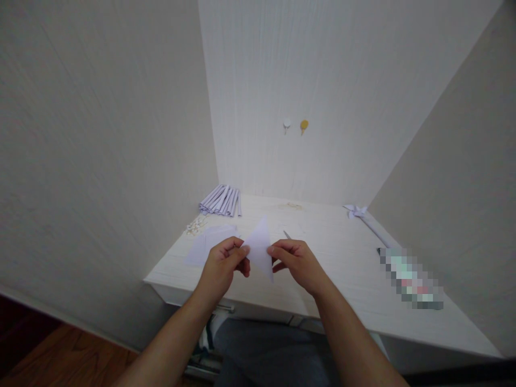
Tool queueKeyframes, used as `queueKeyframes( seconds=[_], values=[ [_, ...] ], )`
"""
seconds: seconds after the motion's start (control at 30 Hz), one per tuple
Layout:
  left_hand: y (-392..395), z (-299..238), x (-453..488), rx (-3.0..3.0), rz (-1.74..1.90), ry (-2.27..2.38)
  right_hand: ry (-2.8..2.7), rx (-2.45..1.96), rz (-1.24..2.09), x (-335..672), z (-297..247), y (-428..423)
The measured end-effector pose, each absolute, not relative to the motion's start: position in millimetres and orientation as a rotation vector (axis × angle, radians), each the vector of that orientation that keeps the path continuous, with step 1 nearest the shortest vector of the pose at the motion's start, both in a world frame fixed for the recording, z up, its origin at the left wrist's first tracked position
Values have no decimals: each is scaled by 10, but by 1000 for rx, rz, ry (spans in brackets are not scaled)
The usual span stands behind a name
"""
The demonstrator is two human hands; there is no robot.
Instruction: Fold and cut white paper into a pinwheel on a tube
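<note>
A white sheet of paper folded to a triangle [260, 244] is held up above the front part of the desk, one corner pointing away from me. My left hand [226, 258] pinches its left edge between thumb and fingers. On the opposite edge, my right hand [293, 260] grips it the same way. Flat white paper sheets [205, 244] lie on the desk just behind my left hand. Beyond my right hand, a thin pointed grey tip [286, 234] shows; the rest of that object is hidden.
Rolled paper tubes [221, 201] are piled at the back left, near small white-tipped pieces [195, 226]. A paper pinwheel [356, 211] on a rolled stick lies at the right. Closer stands a blurred-out packet [411, 279]. Walls enclose the white desk [334, 269]; two hooks [303, 125] hang behind.
</note>
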State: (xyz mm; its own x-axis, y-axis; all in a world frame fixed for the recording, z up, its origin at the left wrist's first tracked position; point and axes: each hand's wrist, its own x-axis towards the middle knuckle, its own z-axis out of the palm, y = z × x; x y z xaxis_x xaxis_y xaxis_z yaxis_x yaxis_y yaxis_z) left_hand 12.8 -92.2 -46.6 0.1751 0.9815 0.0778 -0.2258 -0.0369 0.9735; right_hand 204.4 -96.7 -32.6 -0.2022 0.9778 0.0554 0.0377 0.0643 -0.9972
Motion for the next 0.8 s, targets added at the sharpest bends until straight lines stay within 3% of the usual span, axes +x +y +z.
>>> queueKeyframes(
  seconds=[0.8],
  values=[
    [-905,-461,123,1140,1296,901,-1602,-1117,1243,2038,-358,-974]
  ],
)
